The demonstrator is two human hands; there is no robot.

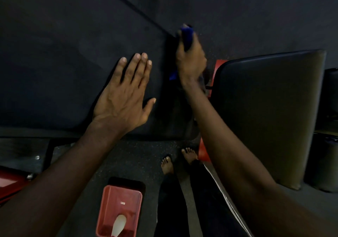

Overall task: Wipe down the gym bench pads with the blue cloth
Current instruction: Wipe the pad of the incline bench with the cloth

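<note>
A large black bench pad (69, 68) fills the upper left of the head view. My left hand (126, 94) lies flat on it with fingers straight, near its right end. My right hand (191, 59) grips the blue cloth (187, 35) at the pad's right edge; the cloth sticks out above my fingers and a blue corner shows below my wrist. A second black pad (265, 112) stands to the right of my right arm.
A red rectangular tub (109, 203) holding a white scoop-like object (118, 225) sits on the speckled floor below. My bare feet (167, 165) stand beside it. Red frame parts (218, 66) show between the pads and at the lower left. A dark cylinder (325, 163) stands far right.
</note>
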